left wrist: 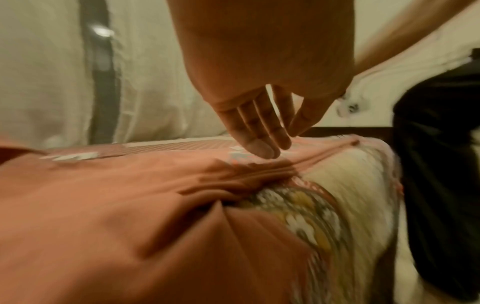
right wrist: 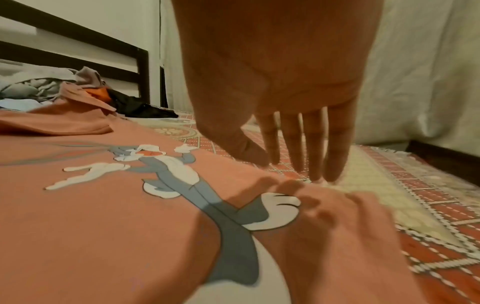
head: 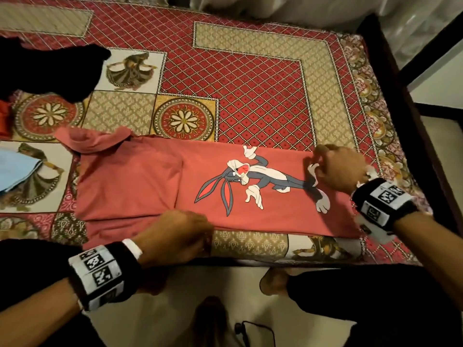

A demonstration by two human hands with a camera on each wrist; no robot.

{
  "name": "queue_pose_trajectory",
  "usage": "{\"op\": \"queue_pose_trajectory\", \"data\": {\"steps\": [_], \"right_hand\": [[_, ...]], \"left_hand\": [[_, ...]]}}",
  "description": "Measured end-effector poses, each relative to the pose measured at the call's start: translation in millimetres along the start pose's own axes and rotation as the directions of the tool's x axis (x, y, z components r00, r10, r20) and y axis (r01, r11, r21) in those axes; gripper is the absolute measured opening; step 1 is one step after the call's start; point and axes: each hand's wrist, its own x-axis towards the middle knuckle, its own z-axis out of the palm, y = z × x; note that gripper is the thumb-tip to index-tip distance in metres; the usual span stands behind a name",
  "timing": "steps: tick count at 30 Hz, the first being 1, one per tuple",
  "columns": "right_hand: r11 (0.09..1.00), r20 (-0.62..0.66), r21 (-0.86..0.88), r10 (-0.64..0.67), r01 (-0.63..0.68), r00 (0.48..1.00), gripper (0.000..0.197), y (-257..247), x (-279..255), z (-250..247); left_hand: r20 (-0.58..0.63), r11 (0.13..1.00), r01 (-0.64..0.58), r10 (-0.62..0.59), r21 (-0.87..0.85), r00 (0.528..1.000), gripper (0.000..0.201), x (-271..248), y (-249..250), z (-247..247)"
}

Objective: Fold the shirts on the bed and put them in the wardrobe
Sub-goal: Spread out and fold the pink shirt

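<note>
A salmon-pink shirt [head: 140, 181] with a cartoon rabbit print [head: 250, 176] lies flat across the near part of the patterned bed sheet [head: 250, 83]. Its sleeve end is rumpled at the left. My left hand [head: 175, 234] is at the shirt's near edge. In the left wrist view its straight fingers [left wrist: 262, 148] point down and touch bunched folds of the shirt [left wrist: 103, 205]. My right hand [head: 338, 166] is over the shirt's right end by the rabbit's feet. In the right wrist view its straight fingers [right wrist: 314, 156] hang just above the hem of the shirt [right wrist: 103, 226].
A black garment [head: 50, 71] lies at the back left, with a red cloth [head: 3, 116] and a light blue cloth [head: 17, 171] at the left edge. More crumpled clothes [right wrist: 52, 86] are heaped near the dark bed frame [head: 406, 121]. Bare feet [head: 273, 281] stand on the floor.
</note>
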Motion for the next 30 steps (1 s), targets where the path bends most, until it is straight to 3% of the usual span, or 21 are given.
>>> {"op": "queue_pose_trajectory", "data": {"steps": [2, 3, 4, 5, 6, 7, 8, 10, 11, 12, 14, 16, 18, 21, 23, 25, 27, 30], "right_hand": [[0.998, 0.115, -0.054, -0.008, 0.014, 0.993, 0.033, -28, 6, -2], [0.999, 0.133, -0.049, 0.027, -0.021, 0.991, 0.033, -40, 7, -4], [0.998, 0.099, 0.007, 0.054, -0.055, 0.994, 0.031, -56, 9, -6], [0.986, 0.031, 0.150, 0.074, -0.077, 0.997, 0.028, -72, 9, -5], [0.936, -0.042, 0.346, 0.083, -0.063, 0.996, 0.024, -94, 6, -8], [0.855, -0.084, 0.518, 0.075, -0.021, 0.994, 0.021, -124, 2, -11], [0.758, -0.112, 0.651, 0.062, 0.026, 0.992, 0.022, -155, -4, -16], [0.636, -0.151, 0.761, -0.012, 0.124, 0.988, 0.028, -219, -18, -25], [0.631, -0.168, 0.759, -0.051, 0.163, 0.984, 0.031, -250, -25, -26], [0.661, -0.176, 0.724, -0.098, 0.197, 0.979, 0.033, -278, -31, -24], [0.801, -0.159, 0.572, -0.101, 0.175, 0.982, 0.042, -315, -38, -17], [0.861, -0.131, 0.499, -0.040, 0.100, 0.991, 0.049, -326, -41, -9], [0.806, -0.118, 0.588, 0.000, 0.069, 0.993, 0.046, -324, -37, -15], [0.617, 0.004, 0.781, 0.152, -0.098, 0.988, 0.033, -318, -19, -37], [0.540, 0.069, 0.827, 0.183, -0.159, 0.981, 0.041, -320, 2, -48], [0.504, 0.145, 0.837, 0.171, -0.213, 0.975, 0.057, -329, 20, -51], [0.511, 0.207, 0.819, 0.163, -0.262, 0.965, 0.062, -341, 37, -48], [0.516, 0.253, 0.803, 0.160, -0.299, 0.954, 0.050, -346, 58, -44]], "left_hand": [[-0.223, 0.974, 0.127, -0.168, -0.189, 0.960, 0.017, 10, -14, -25], [-0.349, 0.951, 0.203, -0.276, -0.233, 0.896, 0.017, 13, -29, -39], [-0.462, 0.922, 0.288, -0.380, -0.259, 0.801, 0.017, 12, -51, -51], [-0.534, 0.887, 0.378, -0.462, -0.266, 0.708, 0.018, 9, -73, -61], [-0.564, 0.851, 0.463, -0.516, -0.249, 0.644, 0.021, 3, -97, -69], [-0.555, 0.818, 0.537, -0.550, -0.207, 0.624, 0.026, -8, -122, -76], [-0.504, 0.797, 0.589, -0.568, -0.138, 0.651, 0.032, -15, -143, -81], [-0.347, 0.810, 0.583, -0.529, 0.066, 0.774, 0.048, -30, -178, -87], [-0.274, 0.822, 0.551, -0.502, 0.143, 0.821, 0.056, -32, -195, -89], [-0.245, 0.822, 0.545, -0.501, 0.165, 0.830, 0.058, -35, -205, -94], [-0.267, 0.791, 0.605, -0.566, 0.091, 0.780, 0.055, -37, -213, -102], [-0.321, 0.753, 0.658, -0.625, -0.005, 0.712, 0.054, -40, -217, -97], [-0.311, 0.734, 0.679, -0.647, -0.008, 0.696, 0.054, -45, -218, -87], [-0.364, 0.777, 0.630, -0.591, -0.017, 0.720, 0.048, -42, -214, -98], [-0.493, 0.827, 0.560, -0.509, -0.054, 0.705, 0.042, -41, -202, -107], [-0.546, 0.825, 0.541, -0.532, -0.162, 0.647, 0.034, -46, -179, -109], [-0.425, 0.709, 0.625, -0.701, -0.328, 0.572, 0.033, -56, -159, -103], [-0.142, 0.505, 0.807, -0.862, -0.307, 0.486, 0.052, -77, -143, -83]]}}
